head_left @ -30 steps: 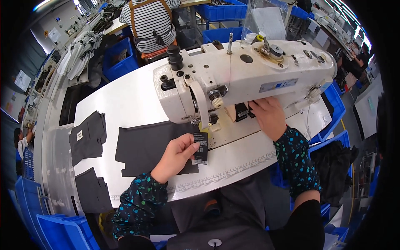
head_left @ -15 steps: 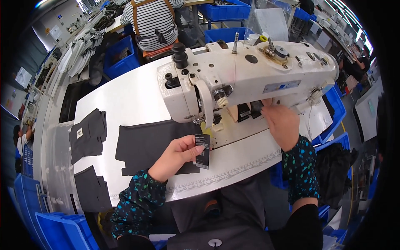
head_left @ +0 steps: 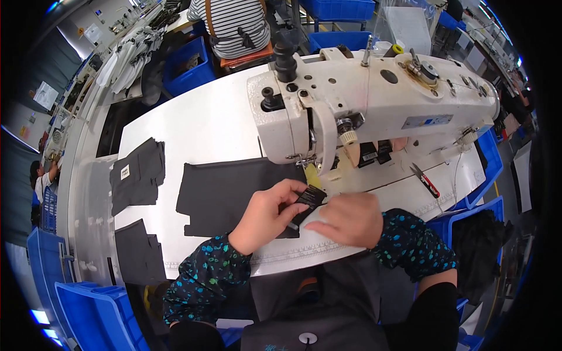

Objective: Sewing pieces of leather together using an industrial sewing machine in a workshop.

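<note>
Two bare hands met near the centre of the frame over one white table (head_left: 205, 131). One black label (head_left: 311, 196) sat there, just below the needle area of one white sewing machine (head_left: 374, 102). Its long axis slanted, the upper end toward the upper right and the lower end toward the lower left; its printed face was turned up.

The left hand (head_left: 270, 212) had thumb and forefinger closed in a pinch on the label's left side, covering part of it. The right hand (head_left: 351, 220) was blurred just right of the label, fingers bent and thumb stretched leftward; whether it gripped anything could not be told.

One large dark fabric panel (head_left: 225, 196) lay flat left of the label, partly behind the left hand. Two dark fabric piles lay farther left: an upper pile (head_left: 137, 175) bearing one white sticker (head_left: 124, 171), and a lower pile (head_left: 139, 253) overhanging the table's edge. One yellow piece (head_left: 312, 175) stood out close above the label, by the machine's foot. The machine's arm rose over the upper right, partly hiding more black labels (head_left: 370, 155) beneath it; their number was unclear. One pair of red-handled snips (head_left: 427, 181) lay at the right, slanting down to the right, well apart from the label.
</note>
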Motion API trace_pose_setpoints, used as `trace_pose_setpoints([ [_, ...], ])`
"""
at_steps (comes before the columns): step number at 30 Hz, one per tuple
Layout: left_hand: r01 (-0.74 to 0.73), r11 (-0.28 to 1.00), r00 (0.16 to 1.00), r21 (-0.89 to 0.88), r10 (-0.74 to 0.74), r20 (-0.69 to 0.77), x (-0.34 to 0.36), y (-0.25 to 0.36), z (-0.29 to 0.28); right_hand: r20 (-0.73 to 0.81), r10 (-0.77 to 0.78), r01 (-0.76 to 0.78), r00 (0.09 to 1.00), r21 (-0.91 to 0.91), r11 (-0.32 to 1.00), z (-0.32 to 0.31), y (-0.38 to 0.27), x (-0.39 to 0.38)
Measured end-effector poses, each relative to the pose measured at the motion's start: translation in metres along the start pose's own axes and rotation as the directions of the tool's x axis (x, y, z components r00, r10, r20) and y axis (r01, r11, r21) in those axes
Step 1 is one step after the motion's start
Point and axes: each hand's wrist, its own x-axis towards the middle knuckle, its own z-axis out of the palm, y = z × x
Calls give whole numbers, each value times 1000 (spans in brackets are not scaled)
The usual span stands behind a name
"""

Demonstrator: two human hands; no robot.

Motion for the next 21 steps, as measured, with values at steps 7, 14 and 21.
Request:
trace_pose_setpoints([
  [7,-187,640,940,746,336,-53,-3,21,-11,271,285,-364,920,316,876,19,42,28],
  [14,22,817,998,577,16,-61,7,6,-38,384,390,-522,837,345,780,35,52,16],
  [21,-29,857,999,514,40,-11,12,8,-27,309,405,-504,860,401,765,36,57,14],
])
